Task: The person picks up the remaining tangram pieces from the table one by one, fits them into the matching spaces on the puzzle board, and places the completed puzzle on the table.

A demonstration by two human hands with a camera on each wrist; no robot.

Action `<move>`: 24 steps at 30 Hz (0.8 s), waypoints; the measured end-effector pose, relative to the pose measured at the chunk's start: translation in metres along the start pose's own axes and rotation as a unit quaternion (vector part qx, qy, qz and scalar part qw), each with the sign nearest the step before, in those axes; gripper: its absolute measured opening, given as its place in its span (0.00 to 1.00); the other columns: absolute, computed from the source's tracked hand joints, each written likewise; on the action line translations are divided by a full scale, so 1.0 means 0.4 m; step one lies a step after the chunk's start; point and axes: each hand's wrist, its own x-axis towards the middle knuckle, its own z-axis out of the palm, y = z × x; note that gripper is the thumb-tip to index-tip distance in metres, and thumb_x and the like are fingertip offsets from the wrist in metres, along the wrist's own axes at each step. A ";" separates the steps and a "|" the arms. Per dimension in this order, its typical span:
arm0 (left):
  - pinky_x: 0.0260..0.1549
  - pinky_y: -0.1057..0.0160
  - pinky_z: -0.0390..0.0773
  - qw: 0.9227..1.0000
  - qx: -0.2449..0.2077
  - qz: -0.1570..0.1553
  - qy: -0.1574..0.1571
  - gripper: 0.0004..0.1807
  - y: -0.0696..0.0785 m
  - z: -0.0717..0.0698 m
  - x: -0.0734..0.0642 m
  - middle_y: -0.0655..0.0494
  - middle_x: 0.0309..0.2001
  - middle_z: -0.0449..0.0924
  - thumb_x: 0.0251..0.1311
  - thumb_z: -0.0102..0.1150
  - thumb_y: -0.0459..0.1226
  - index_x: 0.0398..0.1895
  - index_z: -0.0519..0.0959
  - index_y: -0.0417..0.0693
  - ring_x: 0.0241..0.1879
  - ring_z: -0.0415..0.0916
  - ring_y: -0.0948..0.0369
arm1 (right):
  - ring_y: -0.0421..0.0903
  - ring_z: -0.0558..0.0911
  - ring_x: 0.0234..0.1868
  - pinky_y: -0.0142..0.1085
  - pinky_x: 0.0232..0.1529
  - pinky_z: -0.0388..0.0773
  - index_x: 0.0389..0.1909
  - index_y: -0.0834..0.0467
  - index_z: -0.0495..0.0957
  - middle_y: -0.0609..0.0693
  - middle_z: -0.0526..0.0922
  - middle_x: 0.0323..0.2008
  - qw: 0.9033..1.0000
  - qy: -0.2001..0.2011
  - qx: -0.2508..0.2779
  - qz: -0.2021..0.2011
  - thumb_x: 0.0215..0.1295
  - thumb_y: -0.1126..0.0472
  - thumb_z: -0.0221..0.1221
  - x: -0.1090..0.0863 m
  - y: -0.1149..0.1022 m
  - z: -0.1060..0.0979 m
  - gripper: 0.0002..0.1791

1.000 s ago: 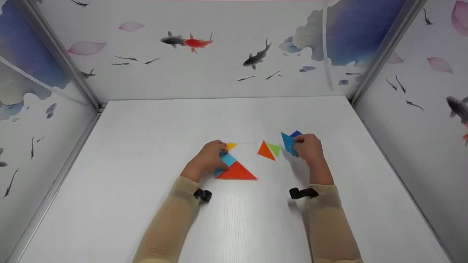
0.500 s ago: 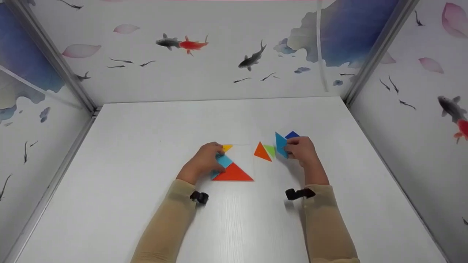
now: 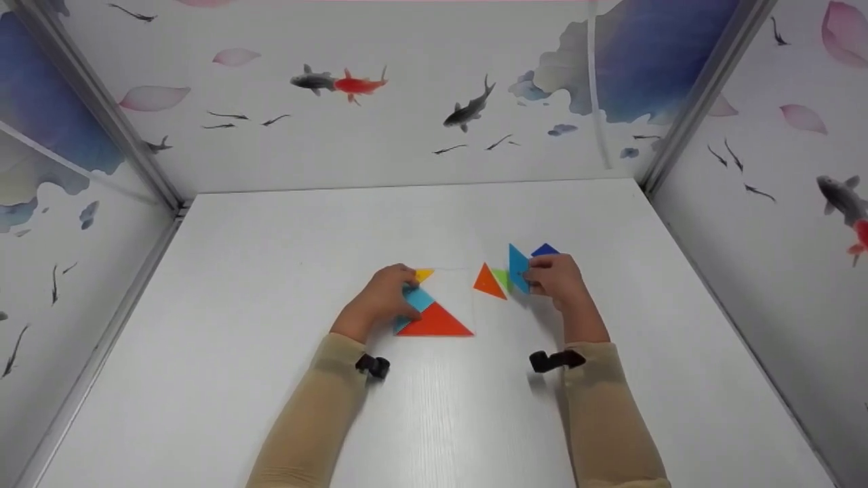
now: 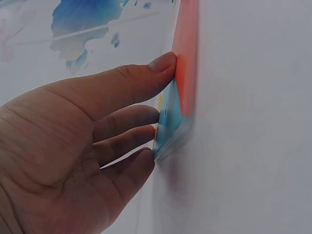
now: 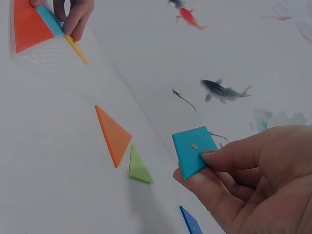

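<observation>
In the head view my left hand (image 3: 380,295) rests over the left side of a pale square tangram tray (image 3: 456,288). Its thumb touches where a red triangle (image 3: 436,322) meets a light-blue piece (image 3: 418,297); its other fingertips rest farther along, near a yellow triangle (image 3: 424,274). That light-blue piece is partly hidden under the hand. My right hand (image 3: 559,278) pinches a blue four-sided tangram piece (image 5: 194,151) between thumb and fingers, held tilted above the table. Left of this piece lie an orange triangle (image 3: 488,282) and a green triangle (image 5: 138,168).
A dark-blue piece (image 3: 544,250) lies just behind my right hand, partly covered by it. The white table (image 3: 271,237) is bounded by a back wall (image 3: 407,149) and side walls printed with fish and petals. Black straps with small devices sit at both wrists.
The right hand has shifted slightly left and turned the blue piece more edge-on, over part of the green triangle. The left hand stays on the tray. The head view has shifted a little.
</observation>
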 end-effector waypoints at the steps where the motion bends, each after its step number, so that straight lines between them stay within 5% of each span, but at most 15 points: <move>1: 0.76 0.47 0.72 1.000 0.000 -0.001 0.000 0.30 0.000 0.000 0.000 0.46 0.76 0.70 0.53 0.82 0.37 0.60 0.84 0.44 0.76 0.65 0.46 | 0.49 0.81 0.50 0.28 0.44 0.86 0.67 0.64 0.77 0.62 0.75 0.63 1.000 0.000 0.001 0.001 0.75 0.65 0.61 0.000 0.000 0.001 0.22; 13: 0.77 0.48 0.71 1.000 0.006 0.009 -0.002 0.30 -0.001 -0.002 0.004 0.47 0.75 0.72 0.53 0.82 0.37 0.61 0.85 0.43 0.78 0.64 0.46 | 0.45 0.82 0.43 0.29 0.41 0.87 0.65 0.68 0.78 0.62 0.79 0.56 0.999 -0.008 -0.001 -0.044 0.72 0.67 0.61 0.002 0.007 0.012 0.22; 24: 0.77 0.47 0.70 1.000 0.004 0.006 -0.002 0.30 -0.010 0.002 0.007 0.47 0.76 0.70 0.53 0.82 0.37 0.61 0.84 0.43 0.78 0.64 0.46 | 0.48 0.83 0.49 0.33 0.48 0.88 0.67 0.64 0.78 0.62 0.79 0.60 0.999 -0.022 -0.013 -0.033 0.75 0.65 0.61 0.000 0.005 0.045 0.21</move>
